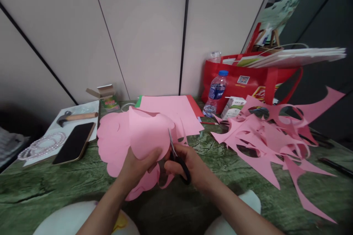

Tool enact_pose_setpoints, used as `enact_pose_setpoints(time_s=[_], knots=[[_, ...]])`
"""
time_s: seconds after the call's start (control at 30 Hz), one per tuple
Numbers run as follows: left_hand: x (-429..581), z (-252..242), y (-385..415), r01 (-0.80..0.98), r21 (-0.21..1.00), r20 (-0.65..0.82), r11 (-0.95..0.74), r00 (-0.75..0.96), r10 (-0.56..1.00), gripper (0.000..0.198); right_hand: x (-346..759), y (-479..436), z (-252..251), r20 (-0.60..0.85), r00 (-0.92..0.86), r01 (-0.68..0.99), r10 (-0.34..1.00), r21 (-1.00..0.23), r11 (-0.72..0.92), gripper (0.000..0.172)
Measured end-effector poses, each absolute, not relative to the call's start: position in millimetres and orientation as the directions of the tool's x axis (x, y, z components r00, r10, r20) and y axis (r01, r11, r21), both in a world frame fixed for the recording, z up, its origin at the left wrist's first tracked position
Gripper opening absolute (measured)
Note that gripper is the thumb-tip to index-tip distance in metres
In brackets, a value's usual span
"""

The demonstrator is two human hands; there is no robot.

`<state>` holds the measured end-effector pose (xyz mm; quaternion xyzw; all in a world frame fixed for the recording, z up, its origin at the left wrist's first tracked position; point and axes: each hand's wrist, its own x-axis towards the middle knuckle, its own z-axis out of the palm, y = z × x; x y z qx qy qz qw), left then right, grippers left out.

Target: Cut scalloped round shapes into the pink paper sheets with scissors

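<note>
My left hand [141, 163] is closed on a pink paper sheet [150, 134], its thumb lying on the front of the sheet. In my right hand [184, 161] are black-handled scissors [180, 165], fingers wrapped round the handles. The blades point up and away from me and touch the right edge of the held sheet, where a narrow curved strip of paper hangs down. Rounded pink paper pieces [113, 143] lie overlapping on the table, to the left of and partly beneath the held sheet.
Pink scraps [264, 136] are heaped at the right. Behind them stand a bottle [216, 93], a small carton [233, 108] and a red bag [234, 77]. Flat pink sheets [190, 115] lie at the back. A hammer [79, 116], phone [74, 143], beads [45, 145] and small box [109, 102] are left.
</note>
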<state>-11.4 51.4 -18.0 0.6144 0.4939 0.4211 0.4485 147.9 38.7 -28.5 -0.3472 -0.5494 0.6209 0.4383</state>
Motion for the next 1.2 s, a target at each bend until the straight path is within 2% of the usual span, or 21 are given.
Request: enact_pose_setpoints(time_s=[0.6, 0.9, 1.03, 1.2], knots=[[-14.8, -26.1, 52.2, 0.105, 0.992, 0.063, -0.076, 0.121, 0.991, 0.031, 148.6, 39.5, -31.5, 0.104, -0.378, -0.154, 0.920, -0.987, 0.049, 0.026], [-12.6, -25.3, 54.1, 0.040, 0.994, 0.100, -0.104, 0.090, 0.991, 0.029, 148.5, 37.1, -25.6, 0.069, -0.394, -0.165, 0.916, -0.986, 0.003, 0.026], [-9.2, -19.5, 51.3, 0.103, 0.981, 0.152, -0.163, 0.111, 0.982, 0.033, 146.0, 35.3, -24.8, 0.053, -0.388, -0.181, 0.920, -0.983, -0.020, 0.029], [-6.8, -14.3, 47.5, 0.273, 0.951, 0.101, -0.146, 0.171, 0.980, 0.038, 143.4, 34.4, -24.4, 0.063, -0.367, -0.176, 0.928, -0.984, -0.002, 0.032]])
